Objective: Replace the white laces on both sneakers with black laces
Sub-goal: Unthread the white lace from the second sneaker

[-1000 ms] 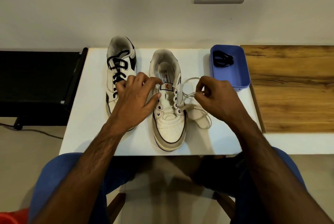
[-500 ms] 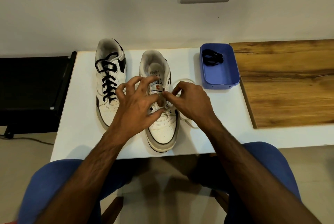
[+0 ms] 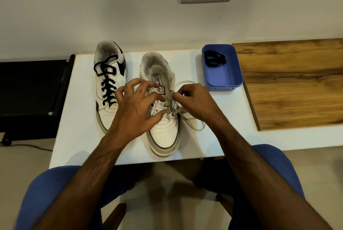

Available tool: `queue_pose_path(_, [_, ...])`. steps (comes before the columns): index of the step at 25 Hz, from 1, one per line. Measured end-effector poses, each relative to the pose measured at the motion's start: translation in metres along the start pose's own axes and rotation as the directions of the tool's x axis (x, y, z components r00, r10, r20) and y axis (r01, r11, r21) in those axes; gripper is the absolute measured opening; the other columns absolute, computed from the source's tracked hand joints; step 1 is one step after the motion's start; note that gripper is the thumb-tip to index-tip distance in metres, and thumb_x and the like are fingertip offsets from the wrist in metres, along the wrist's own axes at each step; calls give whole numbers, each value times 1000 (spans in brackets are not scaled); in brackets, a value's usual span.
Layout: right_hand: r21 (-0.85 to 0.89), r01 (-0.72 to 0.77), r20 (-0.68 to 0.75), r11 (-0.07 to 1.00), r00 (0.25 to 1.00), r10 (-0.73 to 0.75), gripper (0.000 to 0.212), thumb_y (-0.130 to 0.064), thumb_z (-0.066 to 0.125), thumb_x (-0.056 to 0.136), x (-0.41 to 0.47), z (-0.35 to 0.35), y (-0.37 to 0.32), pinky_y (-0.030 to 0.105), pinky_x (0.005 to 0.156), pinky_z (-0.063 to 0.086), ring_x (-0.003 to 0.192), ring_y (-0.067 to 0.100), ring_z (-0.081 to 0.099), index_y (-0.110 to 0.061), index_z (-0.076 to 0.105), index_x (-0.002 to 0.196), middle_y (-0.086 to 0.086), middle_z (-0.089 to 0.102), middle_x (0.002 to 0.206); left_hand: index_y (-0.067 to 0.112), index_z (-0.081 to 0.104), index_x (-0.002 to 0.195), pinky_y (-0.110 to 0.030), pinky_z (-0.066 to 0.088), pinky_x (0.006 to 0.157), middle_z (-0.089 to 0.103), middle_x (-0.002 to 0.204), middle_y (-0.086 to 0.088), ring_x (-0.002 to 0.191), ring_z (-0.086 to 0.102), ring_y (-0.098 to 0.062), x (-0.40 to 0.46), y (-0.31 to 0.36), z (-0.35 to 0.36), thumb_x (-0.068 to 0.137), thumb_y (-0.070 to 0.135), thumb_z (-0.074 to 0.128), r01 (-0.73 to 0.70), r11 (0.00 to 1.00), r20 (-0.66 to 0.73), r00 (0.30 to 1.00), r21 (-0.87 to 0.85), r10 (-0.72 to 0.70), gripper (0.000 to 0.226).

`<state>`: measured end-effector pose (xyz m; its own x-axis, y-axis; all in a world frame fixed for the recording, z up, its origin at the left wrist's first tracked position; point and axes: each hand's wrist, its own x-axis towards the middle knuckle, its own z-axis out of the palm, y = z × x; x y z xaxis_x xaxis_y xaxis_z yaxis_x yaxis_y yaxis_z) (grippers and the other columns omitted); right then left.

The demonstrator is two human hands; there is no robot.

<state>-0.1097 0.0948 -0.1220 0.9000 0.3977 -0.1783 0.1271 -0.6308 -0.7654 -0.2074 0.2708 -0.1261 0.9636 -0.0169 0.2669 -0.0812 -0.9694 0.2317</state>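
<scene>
Working the white lace point(image 3: 187, 116) out of the right-hand sneaker point(image 3: 163, 118) is where this is sitting, the shoe standing toe-toward-the-person on the white table point(image 3: 78, 118). The right hand point(image 3: 194, 101) is pinching a bit of lace at the upper eyelets on that side, thumb and forefinger closed tight on it, with loose loops trailing onto the table beside the shoe. The left hand point(image 3: 137, 111) is hovering spread over the tongue, fingers curled a bit; can't tell if it's actually gripping anything or just steadying. Lace looks soft and floppy, weighing nothing, probably snagging at the eyelets, so I'd be grabbing it close to the hole and pulling short lengths. The other sneaker point(image 3: 109, 85) just beside is already wearing black lacing. The spare black lace point(image 3: 214, 59) is lying bundled in the blue tray point(image 3: 235, 83) near the wooden board point(image 3: 297, 85). The left hand is hiding most of the lower eyelets, so how much white lace is left threaded is hard to say.
</scene>
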Motion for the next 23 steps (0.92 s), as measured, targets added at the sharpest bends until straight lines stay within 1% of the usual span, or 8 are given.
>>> queue_pose_path(4, [-7,12,-5,1000,1000,-12,27,-40,66,87,0,1,0,42,69,55,68,15,63,-17,73,75,-3,66,68,26,73,87,-44,22,96,63,130,4,135,34,-27,-1,7,5,79,36,80,-27,1000,-14,1000,3,27,15])
queue_pose_path(6, [-17,11,-6,1000,1000,-11,28,-42,65,87,0,1,1,43,70,57,68,15,63,-17,73,77,-4,66,70,23,66,78,-38,21,91,65,121,8,129,40,-25,0,1,-1,75,35,72,7,996,-65,998,-88,-12,14])
queue_pose_path(9, [-22,13,-1,1000,1000,-13,28,-42,66,89,1,1,2,41,71,56,69,14,64,-17,73,79,-3,67,71,21,56,75,-40,27,88,64,114,12,122,45,-22,1,-11,-10,72,30,66,52,975,-108,991,-216,-77,14])
queue_pose_path(13, [-24,20,-15,1000,1000,-20,28,-43,66,88,1,2,2,39,69,55,69,14,63,-18,72,77,-4,66,71,25,68,104,-41,24,92,61,126,6,129,40,-26,-1,-3,-4,82,46,73,-12,1000,-15,1000,-17,12,31])
queue_pose_path(16, [-21,24,-17,999,1000,-25,28,-42,66,88,1,3,2,39,70,56,70,15,64,-18,72,77,-3,67,73,27,75,95,-50,25,96,64,129,2,132,36,-31,0,8,3,78,37,83,-30,997,23,999,72,29,21])
queue_pose_path(18, [-23,26,-15,999,1000,-26,28,-42,66,89,1,3,2,38,69,55,70,15,63,-17,72,79,-4,66,73,23,73,89,-49,24,95,66,125,2,131,38,-31,0,8,3,78,30,83,-33,997,-7,999,74,33,16])
queue_pose_path(21, [-33,16,-3,999,1000,-16,28,-43,65,89,3,2,4,34,66,52,69,13,63,-18,73,80,-4,66,74,20,66,87,-39,23,90,66,116,8,125,45,-26,-1,-2,-6,80,29,73,39,994,-76,996,-103,-47,13])
queue_pose_path(23, [-41,21,-8,999,1000,-21,29,-44,65,88,3,1,5,33,66,51,70,11,62,-18,73,80,-6,66,77,20,63,87,-39,27,88,64,115,10,122,46,-24,-1,-9,-11,79,32,67,59,979,-86,993,-195,-77,15])
